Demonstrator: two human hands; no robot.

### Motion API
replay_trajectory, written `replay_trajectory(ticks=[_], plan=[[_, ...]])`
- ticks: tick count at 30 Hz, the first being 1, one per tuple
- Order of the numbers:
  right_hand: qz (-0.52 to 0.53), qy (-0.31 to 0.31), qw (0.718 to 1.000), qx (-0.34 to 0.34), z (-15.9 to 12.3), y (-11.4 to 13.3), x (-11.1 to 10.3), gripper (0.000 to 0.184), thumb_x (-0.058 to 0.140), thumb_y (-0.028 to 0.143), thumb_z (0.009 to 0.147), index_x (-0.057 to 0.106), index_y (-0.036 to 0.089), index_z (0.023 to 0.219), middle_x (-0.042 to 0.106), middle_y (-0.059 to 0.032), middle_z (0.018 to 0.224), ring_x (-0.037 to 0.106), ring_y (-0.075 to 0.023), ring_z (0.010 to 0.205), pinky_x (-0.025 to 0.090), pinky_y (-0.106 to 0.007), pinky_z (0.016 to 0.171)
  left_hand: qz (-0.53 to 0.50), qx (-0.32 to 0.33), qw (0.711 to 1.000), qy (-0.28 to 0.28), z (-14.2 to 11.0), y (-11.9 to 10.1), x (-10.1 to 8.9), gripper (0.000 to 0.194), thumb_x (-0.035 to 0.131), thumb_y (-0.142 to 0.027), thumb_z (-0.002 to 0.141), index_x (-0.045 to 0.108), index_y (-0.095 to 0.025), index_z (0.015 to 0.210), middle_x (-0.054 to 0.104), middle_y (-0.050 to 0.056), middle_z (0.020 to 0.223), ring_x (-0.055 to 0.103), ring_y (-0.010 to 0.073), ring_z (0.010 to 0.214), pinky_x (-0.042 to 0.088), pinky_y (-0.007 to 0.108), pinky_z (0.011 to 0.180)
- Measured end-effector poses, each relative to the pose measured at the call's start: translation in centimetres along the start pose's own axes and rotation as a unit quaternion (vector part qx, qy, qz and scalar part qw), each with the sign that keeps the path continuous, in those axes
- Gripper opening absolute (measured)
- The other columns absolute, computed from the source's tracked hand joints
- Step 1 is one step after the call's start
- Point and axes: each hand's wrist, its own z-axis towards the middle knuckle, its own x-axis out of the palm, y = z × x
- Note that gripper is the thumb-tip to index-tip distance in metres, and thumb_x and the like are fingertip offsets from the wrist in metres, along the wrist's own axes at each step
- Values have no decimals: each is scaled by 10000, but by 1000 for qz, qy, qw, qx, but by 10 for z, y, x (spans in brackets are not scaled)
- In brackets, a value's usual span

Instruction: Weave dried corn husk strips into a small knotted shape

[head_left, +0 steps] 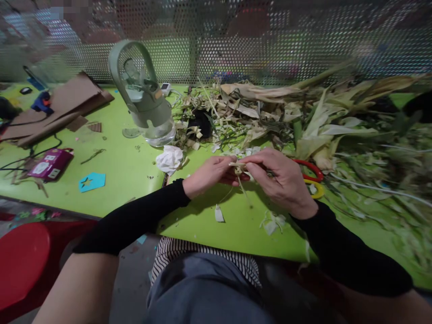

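Between my two hands is a small pale piece of corn husk (239, 170), with thin strands hanging below it. My left hand (216, 173) has its fingers closed around one side of the piece. From the right, my right hand (278, 180) pinches it between thumb and fingers. The exact shape of the piece is partly hidden by my fingers. Scissors with red and yellow handles (313, 189) lie beside my right hand, partly covered by it. A white husk scrap (219, 213) and a shredded husk scrap (271, 223) lie on the table below my hands.
A heap of dry corn husks (263, 105) spreads along the back and right of the green table (124, 198). Left of it stand a green-lidded water bottle (148, 103) and a crumpled tissue (169, 159). Further left are a purple box (50, 165), cardboard (67, 101) and a red stool (23, 261).
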Motion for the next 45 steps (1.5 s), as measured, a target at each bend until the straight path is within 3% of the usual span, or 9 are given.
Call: replay_trajectory(ticks=[5,11,17,22,25,29,34,40,45], plan=[[0,-10,1000,27,2,2,0,111,603,210,959,622,272,869,644,-33,776,599,-215,678,499,-382,617,-24,-14,999,-37,0,-4,4,362,494,-362,1100,609,-144,836,741,60,766,659,95,693,592,299,914],[-5,-4,999,53,3,3,-1,172,592,192,944,514,292,827,609,-34,775,560,-212,641,480,-390,575,-47,-21,997,-50,0,-7,9,393,416,-297,1117,630,-134,831,732,47,746,645,78,653,602,285,919],[-51,-11,998,27,1,1,2,209,575,141,930,484,294,821,592,-45,779,572,-231,679,494,-404,602,-65,-5,995,-70,0,-6,10,373,442,-302,1112,626,-138,832,675,6,670,609,62,618,609,249,891],[-81,0,997,4,0,-2,1,164,574,193,982,564,286,847,624,-63,807,599,-247,726,505,-409,640,-66,6,995,-74,-1,-6,11,355,487,-312,1099,598,-156,799,667,-3,676,603,63,612,602,247,876],[-82,6,997,-12,-1,-6,0,82,618,276,999,673,261,940,699,-82,901,669,-262,830,545,-410,707,-60,1,996,-69,-2,-7,12,391,444,-303,1112,595,-150,786,709,29,731,640,77,649,597,300,949],[-77,21,997,-18,0,-8,-3,180,542,279,1037,718,265,1007,733,-86,943,704,-263,885,564,-409,755,-62,5,996,-61,-1,-6,11,415,412,-318,1122,619,-139,811,738,53,777,670,97,698,594,338,987],[-47,51,997,-17,1,2,-8,287,425,386,1101,671,239,1113,709,-94,948,674,-250,855,551,-402,740,-62,11,997,-37,-2,1,10,357,450,-317,1112,654,-123,892,728,40,789,661,83,710,591,300,940],[-10,35,999,10,1,8,-8,273,470,336,1091,662,257,913,660,-53,807,639,-230,760,533,-392,716,-62,16,998,-2,-3,7,11,343,670,-448,1011,659,-123,902,697,19,753,683,95,734,598,275,885],[-12,32,999,16,3,5,-12,219,552,329,1058,757,271,1009,722,-55,864,677,-234,790,552,-397,740,-78,15,996,-39,0,4,9,366,457,-331,1111,692,-108,939,770,80,852,689,92,720,601,288,911]])
